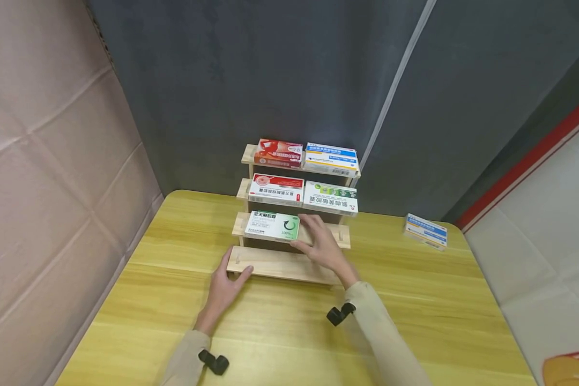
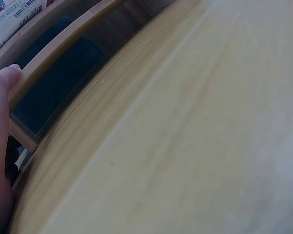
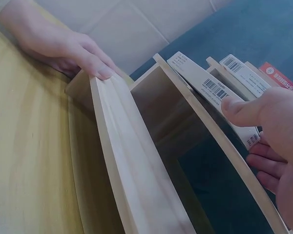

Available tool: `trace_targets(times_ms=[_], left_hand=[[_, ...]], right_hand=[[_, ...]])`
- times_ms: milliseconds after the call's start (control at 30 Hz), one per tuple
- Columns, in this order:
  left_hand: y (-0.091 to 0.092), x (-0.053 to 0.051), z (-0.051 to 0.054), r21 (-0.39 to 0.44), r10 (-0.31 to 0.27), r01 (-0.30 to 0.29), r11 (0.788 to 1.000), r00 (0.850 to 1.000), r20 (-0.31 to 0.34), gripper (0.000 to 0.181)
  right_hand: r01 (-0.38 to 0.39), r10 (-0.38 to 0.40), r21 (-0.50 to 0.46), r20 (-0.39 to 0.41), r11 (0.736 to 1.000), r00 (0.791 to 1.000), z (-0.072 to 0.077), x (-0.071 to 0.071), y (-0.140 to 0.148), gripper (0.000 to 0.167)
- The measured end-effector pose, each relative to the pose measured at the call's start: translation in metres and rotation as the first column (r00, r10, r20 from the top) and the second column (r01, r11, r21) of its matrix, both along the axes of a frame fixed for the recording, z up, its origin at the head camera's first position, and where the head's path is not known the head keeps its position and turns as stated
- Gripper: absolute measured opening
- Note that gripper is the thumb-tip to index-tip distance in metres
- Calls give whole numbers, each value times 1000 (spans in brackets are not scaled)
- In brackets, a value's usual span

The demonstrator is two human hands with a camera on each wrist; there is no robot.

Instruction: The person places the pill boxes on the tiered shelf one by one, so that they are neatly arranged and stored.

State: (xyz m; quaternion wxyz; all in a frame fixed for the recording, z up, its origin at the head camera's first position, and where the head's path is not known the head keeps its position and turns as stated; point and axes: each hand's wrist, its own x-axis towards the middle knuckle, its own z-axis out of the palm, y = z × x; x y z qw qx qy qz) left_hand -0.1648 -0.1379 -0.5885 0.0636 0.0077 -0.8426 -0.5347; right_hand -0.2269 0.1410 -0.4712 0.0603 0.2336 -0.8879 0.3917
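Note:
A stepped wooden display rack (image 1: 275, 262) stands on the table, with medicine boxes on its upper three tiers. My left hand (image 1: 223, 287) grips the left end of the lowest step, thumb at the front edge and fingers at the end. On the tier above lies a white and green medicine box (image 1: 272, 225). My right hand (image 1: 322, 244) holds this box by its right end; in the right wrist view its thumb (image 3: 239, 111) presses the barcode side (image 3: 210, 92). Part of the right hand's grip behind the box is hidden.
Higher up sit a white-red box (image 1: 276, 189), a white-green box (image 1: 330, 197), a red box (image 1: 278, 154) and a blue-white box (image 1: 331, 159). Another blue-white box (image 1: 425, 231) lies on the table (image 1: 173, 230) at the right. A dark panel (image 1: 251, 69) rises behind.

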Motion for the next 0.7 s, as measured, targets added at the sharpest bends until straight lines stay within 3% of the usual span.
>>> trace_targets(times_ms=[200,700], left_hand=[[0,0,-1,-9,1,-1,1000,1000,4,94],[1,1,-1,1,-5,5,1000,1000,-6,94]], right_hand=[[1,-2,16,47,1000,999,1,-5,-2,78],[9,-13,73,59,997,998,1,-3,-1,86]])
